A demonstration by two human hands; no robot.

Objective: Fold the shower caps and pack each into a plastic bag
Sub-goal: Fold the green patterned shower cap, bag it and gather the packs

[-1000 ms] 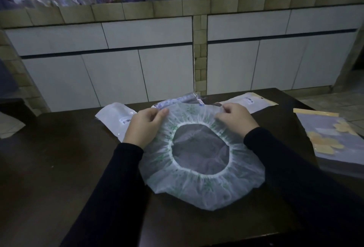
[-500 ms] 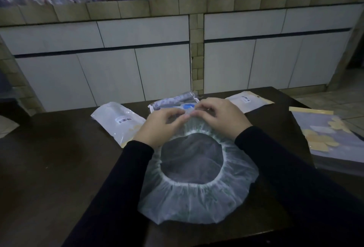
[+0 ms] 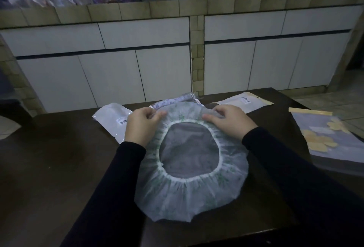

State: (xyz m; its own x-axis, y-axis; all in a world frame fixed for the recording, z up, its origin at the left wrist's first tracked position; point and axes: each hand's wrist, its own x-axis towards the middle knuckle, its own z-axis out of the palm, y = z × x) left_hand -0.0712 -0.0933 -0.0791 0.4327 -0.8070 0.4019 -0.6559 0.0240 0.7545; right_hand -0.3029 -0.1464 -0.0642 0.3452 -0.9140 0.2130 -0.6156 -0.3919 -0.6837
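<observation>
A translucent shower cap (image 3: 189, 195) with a faint green print and a white elastic ring lies spread open-side up on the dark table (image 3: 59, 168). My left hand (image 3: 142, 126) pinches its far left rim between thumb and fingers. My right hand (image 3: 229, 123) pinches the far right rim. A white plastic bag (image 3: 113, 117) with a barcode label lies left of the cap. Another pale bag (image 3: 244, 101) lies behind my right hand. A packed bag with a patterned cap (image 3: 175, 100) sits behind the cap's far edge.
A stack of clear bags with yellow flower shapes (image 3: 331, 142) lies at the table's right edge. White cabinet doors (image 3: 110, 77) and a tiled counter stand beyond the table's far edge. The room is dim.
My hands met at the middle of the cap's far rim half a second ago. They have now moved apart again, stretching the far rim wide.
</observation>
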